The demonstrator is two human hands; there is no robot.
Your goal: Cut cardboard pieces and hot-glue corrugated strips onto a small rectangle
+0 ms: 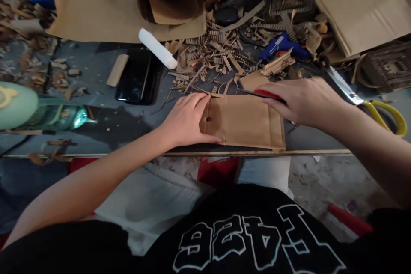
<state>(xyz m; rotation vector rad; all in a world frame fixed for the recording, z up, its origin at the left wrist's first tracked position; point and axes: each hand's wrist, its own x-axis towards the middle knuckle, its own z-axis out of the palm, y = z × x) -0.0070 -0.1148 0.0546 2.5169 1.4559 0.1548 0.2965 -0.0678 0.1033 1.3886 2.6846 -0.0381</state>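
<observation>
A flat piece of brown cardboard (247, 120) lies near the table's front edge, with fold lines across it and a small dark hole toward its left end. My left hand (184, 122) holds its left end, fingers at the far edge and thumb stretched along the near edge. In my right hand (308, 98) is a red-handled cutting knife (269, 93). Its thin dark blade points left over the cardboard's far edge. The fingers are closed around the handle, hiding part of it. Thin cardboard strips lie just beyond that edge.
Beyond the cardboard are heaped corrugated scraps (218, 53) and a blue glue gun (282, 47). Yellow-handled scissors (387, 113) lie at right. Leftward are a black phone (135, 77), a white cylinder (157, 48) and a greenish bottle (54, 111). A cardboard roll (171, 6) stands behind.
</observation>
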